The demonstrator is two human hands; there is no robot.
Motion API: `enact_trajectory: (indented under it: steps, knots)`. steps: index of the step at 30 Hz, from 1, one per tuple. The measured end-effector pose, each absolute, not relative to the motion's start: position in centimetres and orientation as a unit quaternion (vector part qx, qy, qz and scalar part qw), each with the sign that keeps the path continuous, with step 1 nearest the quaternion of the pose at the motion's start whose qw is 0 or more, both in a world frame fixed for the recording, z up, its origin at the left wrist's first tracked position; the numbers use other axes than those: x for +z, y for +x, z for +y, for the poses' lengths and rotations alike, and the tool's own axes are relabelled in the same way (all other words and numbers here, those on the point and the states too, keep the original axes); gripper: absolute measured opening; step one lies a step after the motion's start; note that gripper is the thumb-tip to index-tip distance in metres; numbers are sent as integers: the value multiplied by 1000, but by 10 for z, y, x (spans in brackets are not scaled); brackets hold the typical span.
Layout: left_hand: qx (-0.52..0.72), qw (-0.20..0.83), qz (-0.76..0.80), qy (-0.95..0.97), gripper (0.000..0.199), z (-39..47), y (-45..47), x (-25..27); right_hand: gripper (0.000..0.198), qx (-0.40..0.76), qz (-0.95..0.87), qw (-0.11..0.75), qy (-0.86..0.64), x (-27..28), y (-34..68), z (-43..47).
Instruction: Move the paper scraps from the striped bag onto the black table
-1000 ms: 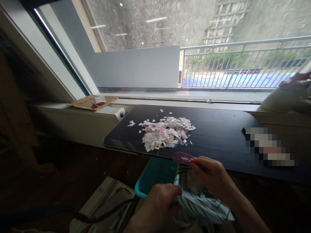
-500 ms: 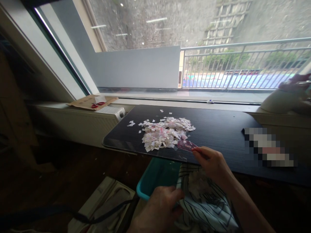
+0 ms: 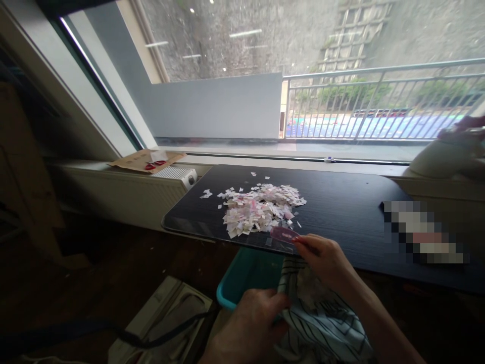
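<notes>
My right hand (image 3: 322,255) pinches the end of a flat, see-through pink piece with a rounded tip (image 3: 283,234); its exact kind I cannot make out. The pink piece lies low over the black table (image 3: 337,207), at the front right of a heap of small white and pinkish paper scraps (image 3: 252,215). Below the table edge, my left hand (image 3: 252,323) is closed on the rim of a striped cloth bag (image 3: 329,323). Pale scraps seem to show in the bag's mouth, partly hidden by my right wrist.
Under the table edge stands a turquoise basin (image 3: 227,298). A radiator (image 3: 125,194) carries brown paper (image 3: 132,161) with red-handled scissors (image 3: 155,165). A blurred-out flat object (image 3: 424,232) lies at the table's right. Beyond is a window with a railing outside.
My right hand has drawn the pink piece slightly left and nearer the table's front edge. My left hand stays at the bag's rim. The view has shifted a little.
</notes>
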State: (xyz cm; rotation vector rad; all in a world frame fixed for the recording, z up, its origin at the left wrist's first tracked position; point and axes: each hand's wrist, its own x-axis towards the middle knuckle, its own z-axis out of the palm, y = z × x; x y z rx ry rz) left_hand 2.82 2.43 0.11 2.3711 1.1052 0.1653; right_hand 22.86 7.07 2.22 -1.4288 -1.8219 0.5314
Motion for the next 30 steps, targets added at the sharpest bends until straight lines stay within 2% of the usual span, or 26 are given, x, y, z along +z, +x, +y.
enact_trajectory:
  steps: [4, 10, 16, 22, 26, 30]
  knots:
    - [73, 262, 403, 874, 22, 23, 27, 0, 32, 225, -724, 355, -547, 30, 225, 62]
    - [64, 260, 408, 873, 21, 22, 27, -1, 29, 161, -673, 427, -583, 22, 243, 79]
    - [64, 245, 410, 877, 19, 22, 27, -6, 30, 170, -686, 380, -597, 14, 248, 79]
    - [62, 241, 410, 878, 18, 22, 27, -6, 28, 144, -670, 408, -603, 12, 251, 83]
    - [60, 241, 409, 878, 18, 21, 27, -5, 29, 165, -679, 390, -599, 17, 250, 79]
    - [49, 247, 408, 878, 19, 22, 28, -2, 29, 173, -665, 409, -601, 18, 249, 76]
